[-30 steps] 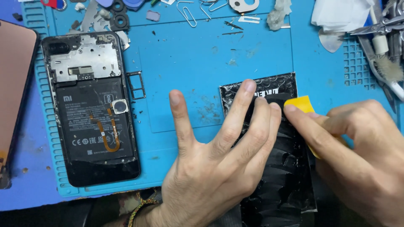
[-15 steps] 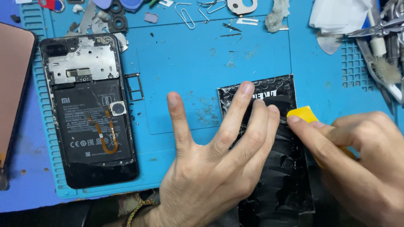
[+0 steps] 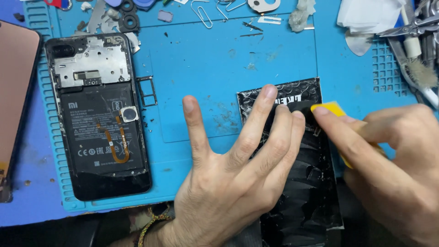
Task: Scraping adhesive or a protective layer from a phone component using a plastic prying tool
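A: Step? Quick.
B: Scraping, by the look of it. Left hand lies flat with fingers spread, pinning the black glossy rectangular panel with crinkled adhesive film to the blue silicone work mat. Not gripping, just pressing.
A: Right?
B: Right hand is pinched closed on a flat yellow plastic scraper card, its edge touching the panel just beyond the left fingertips.
A: What does the next move call for?
B: My read: keep the card angle low, hold steady downward pressure on the panel, and keep those fingertips out of the card's path.
A: Around it?
B: Well off to the left of the pinning hand, an opened black smartphone with its battery and orange flex cable exposed; beyond that, a copper-coloured back cover. Past the card, metal tweezers and a brush, white wipes, paper clips.
A: Obstructions?
B: Only the left fingers, right beside the card edge.
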